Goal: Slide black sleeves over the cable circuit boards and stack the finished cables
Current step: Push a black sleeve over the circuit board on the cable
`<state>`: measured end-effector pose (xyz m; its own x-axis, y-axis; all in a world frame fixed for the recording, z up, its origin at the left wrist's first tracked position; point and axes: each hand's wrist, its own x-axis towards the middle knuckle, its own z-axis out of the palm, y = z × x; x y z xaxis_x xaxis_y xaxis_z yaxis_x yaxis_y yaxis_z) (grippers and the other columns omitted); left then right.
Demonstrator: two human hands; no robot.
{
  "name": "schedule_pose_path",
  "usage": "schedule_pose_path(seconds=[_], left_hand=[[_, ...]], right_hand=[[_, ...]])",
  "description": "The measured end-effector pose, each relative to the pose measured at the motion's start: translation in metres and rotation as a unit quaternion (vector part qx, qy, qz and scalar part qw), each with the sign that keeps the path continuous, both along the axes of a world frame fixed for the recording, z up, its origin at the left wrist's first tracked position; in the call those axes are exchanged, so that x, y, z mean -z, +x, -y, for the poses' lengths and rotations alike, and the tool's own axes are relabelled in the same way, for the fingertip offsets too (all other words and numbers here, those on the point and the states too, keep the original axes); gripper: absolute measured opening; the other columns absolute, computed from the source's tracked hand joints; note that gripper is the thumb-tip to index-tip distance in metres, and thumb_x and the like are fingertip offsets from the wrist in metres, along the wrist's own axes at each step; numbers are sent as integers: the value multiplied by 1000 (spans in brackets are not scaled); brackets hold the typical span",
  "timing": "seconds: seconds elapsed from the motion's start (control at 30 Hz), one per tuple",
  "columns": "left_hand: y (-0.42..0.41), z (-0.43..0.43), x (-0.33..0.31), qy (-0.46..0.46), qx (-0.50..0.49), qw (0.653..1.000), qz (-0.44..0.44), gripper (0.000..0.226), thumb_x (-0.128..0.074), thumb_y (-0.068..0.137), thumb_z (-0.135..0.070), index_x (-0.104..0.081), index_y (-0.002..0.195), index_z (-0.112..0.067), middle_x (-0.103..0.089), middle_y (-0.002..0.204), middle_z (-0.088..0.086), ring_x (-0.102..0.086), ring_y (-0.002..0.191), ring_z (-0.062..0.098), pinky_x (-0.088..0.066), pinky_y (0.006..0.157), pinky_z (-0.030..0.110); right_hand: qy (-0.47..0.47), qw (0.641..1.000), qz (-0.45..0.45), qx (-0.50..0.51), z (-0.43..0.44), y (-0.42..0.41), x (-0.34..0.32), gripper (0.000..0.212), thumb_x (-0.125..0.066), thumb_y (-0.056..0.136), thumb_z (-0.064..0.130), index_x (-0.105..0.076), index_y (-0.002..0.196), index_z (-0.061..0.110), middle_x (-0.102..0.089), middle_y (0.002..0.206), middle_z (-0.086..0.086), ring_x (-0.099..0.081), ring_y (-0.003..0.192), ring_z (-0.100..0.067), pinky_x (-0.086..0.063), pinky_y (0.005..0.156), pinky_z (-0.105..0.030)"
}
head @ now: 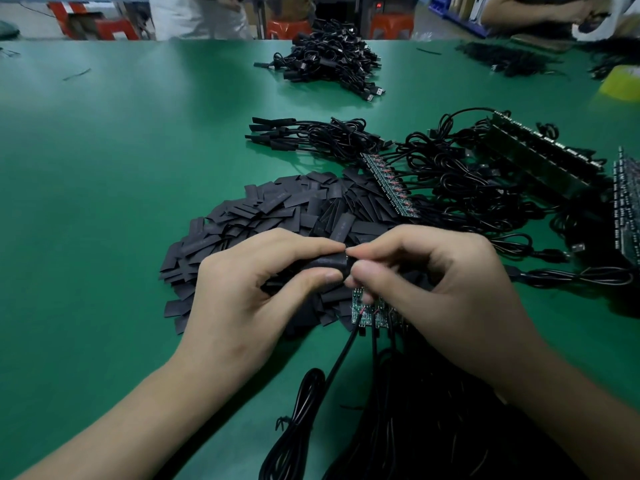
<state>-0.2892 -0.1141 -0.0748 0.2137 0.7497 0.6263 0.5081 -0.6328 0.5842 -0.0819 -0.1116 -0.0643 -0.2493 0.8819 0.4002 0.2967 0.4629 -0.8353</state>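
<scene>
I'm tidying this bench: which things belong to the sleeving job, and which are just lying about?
Job: left hand, right hand, held sleeve, sleeve pile, bare circuit boards, sleeved cable stack.
Lying about: yellow object, stray black strip, red stools.

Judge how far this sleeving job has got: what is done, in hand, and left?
Done: a row of black-sleeved cables lies mid-table; the tangled black cable heap beyond may be finished. In hand: the left hand and right hand pinch one flat black sleeve. Left: bare green circuit boards under the hands, a joined strip of boards, and a pile of loose black sleeves.
</scene>
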Motion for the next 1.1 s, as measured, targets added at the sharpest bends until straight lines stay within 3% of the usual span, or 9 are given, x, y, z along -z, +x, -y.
schedule_pose_path(seconds=[0.07,0.2,0.7,0.83,1.1], left_hand=[[0,0,-1,7,0,1000,1,22,-74,88,-20,-73,109,-25,-72,103,-16,-69,97,2,-47,87,15],[0,1,-1,20,-1,1000,-6,21,-75,87,-18,-74,108,-22,-73,102,-12,-68,96,1,-47,86,15],[0,1,-1,34,-8,999,-24,21,-77,87,-19,-77,107,-13,-74,100,-5,-68,94,5,-49,85,18],[-1,2,-5,15,-69,997,28,33,-83,82,-34,-74,111,-21,-73,98,-12,-69,90,5,-49,85,17],[5,4,-2,-23,-109,989,97,30,-78,80,-34,-76,108,-24,-73,101,-20,-70,91,-6,-51,85,11]], right_hand=[[-93,993,-67,-34,-2,1,-3,7,-70,94,11,-76,96,13,-78,80,-1,-75,69,-15,-59,69,-23],[-155,984,-71,-59,-5,3,-5,12,-66,96,7,-74,89,9,-76,76,-7,-73,64,-19,-57,66,-22],[-182,979,-81,-54,-3,-1,-8,12,-67,95,4,-74,85,7,-73,69,-8,-70,59,-18,-56,62,-22],[-172,979,-99,-36,-3,-1,-8,12,-67,95,7,-74,86,7,-73,70,-9,-70,60,-19,-55,63,-21],[-183,978,-105,5,-2,-5,-7,10,-68,94,10,-73,87,6,-74,70,-9,-71,60,-20,-58,65,-24]])
